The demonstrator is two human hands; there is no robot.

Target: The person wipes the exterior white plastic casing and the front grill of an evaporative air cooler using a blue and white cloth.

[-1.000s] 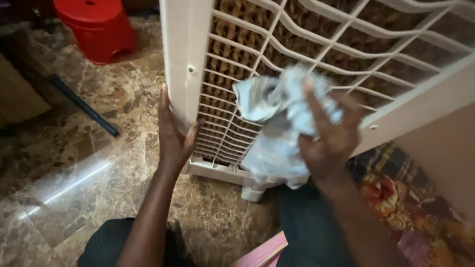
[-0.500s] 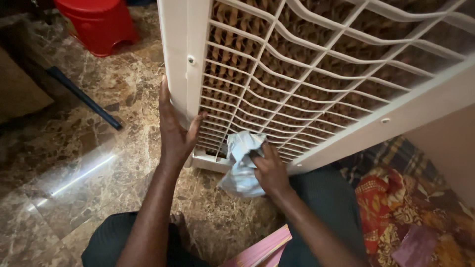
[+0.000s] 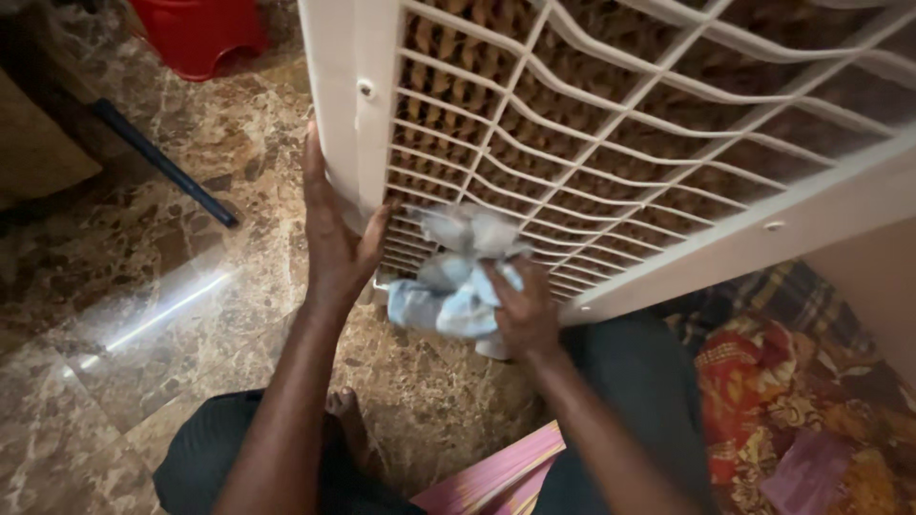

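Brown marble floor (image 3: 191, 286), glossy and veined, spreads under a tall white plastic air cooler (image 3: 355, 124) whose side is a white lattice grille (image 3: 592, 143) over a tan honeycomb cooling pad (image 3: 534, 124). The person sits close against it. Their left hand (image 3: 336, 243) lies flat and open on the cooler's smooth corner post, thumb hooked onto the front, steadying the cabinet. Their right hand (image 3: 523, 313) has its fingers (image 3: 504, 286) closed around a crumpled pale blue-grey cloth (image 3: 448, 277), pressed to the lowest rows of the grille near the base. To do this well, I would say the cloth should follow each thin bar in turn and push lightly into the openings, since the soft pad behind looks easily dented, while the bracing hand keeps the light cabinet from tipping. A red plastic stool (image 3: 200, 33) and a dark rod (image 3: 162, 162) lie further off; a patterned red fabric (image 3: 763, 381) sits at the right.
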